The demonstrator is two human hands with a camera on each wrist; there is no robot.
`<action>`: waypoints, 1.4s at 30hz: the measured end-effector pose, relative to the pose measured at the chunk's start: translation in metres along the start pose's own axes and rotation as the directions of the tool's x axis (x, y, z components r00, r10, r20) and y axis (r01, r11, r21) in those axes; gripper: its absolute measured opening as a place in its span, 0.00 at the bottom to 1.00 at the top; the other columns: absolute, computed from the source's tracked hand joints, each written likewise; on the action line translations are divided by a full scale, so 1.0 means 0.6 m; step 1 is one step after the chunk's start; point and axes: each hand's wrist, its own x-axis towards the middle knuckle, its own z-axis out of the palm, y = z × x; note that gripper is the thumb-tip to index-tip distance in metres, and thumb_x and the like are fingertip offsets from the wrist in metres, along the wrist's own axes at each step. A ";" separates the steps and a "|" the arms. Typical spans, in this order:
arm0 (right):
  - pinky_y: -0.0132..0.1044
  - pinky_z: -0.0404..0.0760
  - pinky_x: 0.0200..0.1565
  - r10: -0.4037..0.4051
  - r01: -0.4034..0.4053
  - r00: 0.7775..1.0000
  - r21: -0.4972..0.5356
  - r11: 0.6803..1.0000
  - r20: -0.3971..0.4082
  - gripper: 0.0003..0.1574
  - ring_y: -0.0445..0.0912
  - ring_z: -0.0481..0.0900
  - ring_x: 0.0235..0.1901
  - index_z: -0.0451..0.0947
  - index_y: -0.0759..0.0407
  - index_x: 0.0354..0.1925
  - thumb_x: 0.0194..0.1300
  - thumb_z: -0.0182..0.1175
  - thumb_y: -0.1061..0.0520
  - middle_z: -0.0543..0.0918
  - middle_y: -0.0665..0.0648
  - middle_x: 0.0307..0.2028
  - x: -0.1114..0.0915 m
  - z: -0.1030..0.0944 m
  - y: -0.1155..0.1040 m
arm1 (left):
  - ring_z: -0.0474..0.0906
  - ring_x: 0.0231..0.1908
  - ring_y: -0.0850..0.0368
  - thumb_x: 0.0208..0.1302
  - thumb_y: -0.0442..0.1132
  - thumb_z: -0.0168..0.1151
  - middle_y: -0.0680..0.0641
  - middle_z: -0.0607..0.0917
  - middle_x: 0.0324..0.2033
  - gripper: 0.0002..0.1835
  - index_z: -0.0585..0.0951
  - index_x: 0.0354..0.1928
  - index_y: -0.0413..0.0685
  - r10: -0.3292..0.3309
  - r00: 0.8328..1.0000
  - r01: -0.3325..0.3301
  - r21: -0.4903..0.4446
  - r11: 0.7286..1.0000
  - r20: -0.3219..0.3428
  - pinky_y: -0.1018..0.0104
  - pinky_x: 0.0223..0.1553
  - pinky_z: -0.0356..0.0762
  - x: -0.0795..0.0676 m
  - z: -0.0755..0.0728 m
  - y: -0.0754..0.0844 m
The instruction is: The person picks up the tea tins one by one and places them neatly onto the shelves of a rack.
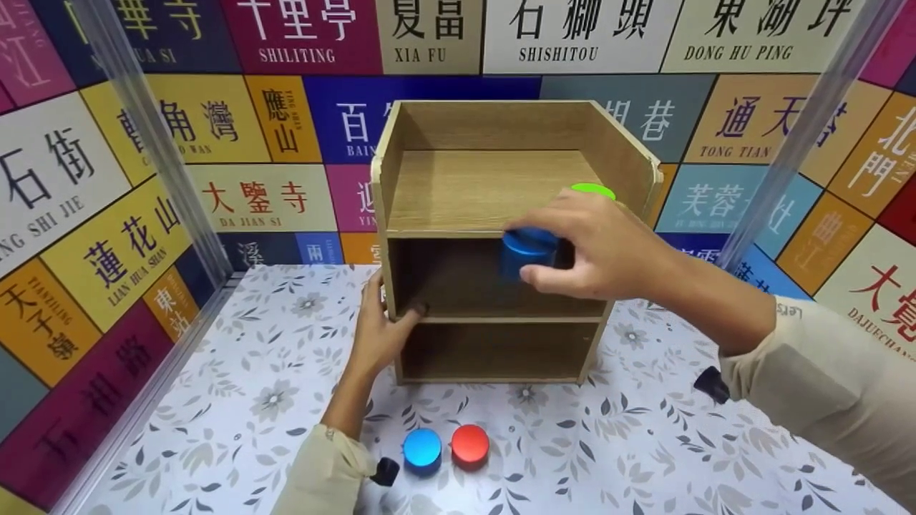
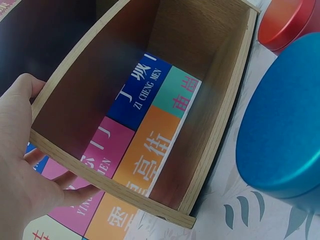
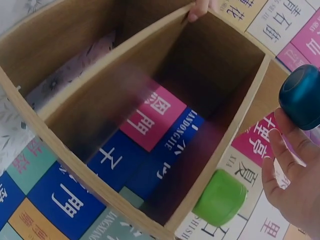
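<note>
A small wooden shelf (image 1: pixel 494 320) with an upper deck and two compartments stands on the table. My left hand (image 1: pixel 383 325) grips its left side panel, the thumb at the middle board and the fingers around the outside, as the left wrist view shows. My right hand (image 1: pixel 608 247) holds a round blue tin (image 1: pixel 528 252) between thumb and fingers, in front of the shelf near the upper deck's front edge. A green tin (image 3: pixel 222 197) sits on the upper deck at the right, mostly hidden behind my right hand in the head view.
A lighter blue tin (image 1: pixel 422 450) and a red tin (image 1: pixel 470 447) stand side by side on the floral tablecloth (image 1: pixel 272 400), in front of the shelf. Behind rises a wall of coloured sign panels (image 1: pixel 286 121), with clear posts (image 1: pixel 154 136) at the corners.
</note>
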 end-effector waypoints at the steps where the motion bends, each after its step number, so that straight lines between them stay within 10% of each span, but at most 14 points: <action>1: 0.43 0.78 0.38 0.003 -0.003 1.000 -0.004 1.000 -0.001 0.29 0.47 0.77 0.43 0.82 0.42 0.59 0.61 0.65 0.38 0.87 0.49 0.46 0.002 -0.003 0.003 | 0.76 0.61 0.43 0.60 0.37 0.73 0.46 0.69 0.66 0.43 0.64 0.75 0.61 0.003 1.000 -0.003 -0.002 1.000 0.000 0.50 0.58 0.82 0.000 0.000 0.000; 42: 0.54 0.82 0.45 0.258 -0.255 0.966 -0.091 0.963 0.030 0.31 0.54 0.76 0.48 0.79 0.41 0.62 0.65 0.59 0.33 0.84 0.58 0.48 0.071 -0.010 0.085 | 0.73 0.61 0.49 0.59 0.38 0.72 0.47 0.69 0.67 0.42 0.65 0.74 0.58 0.022 1.000 -0.022 0.024 0.999 -0.003 0.53 0.59 0.79 0.000 -0.002 -0.002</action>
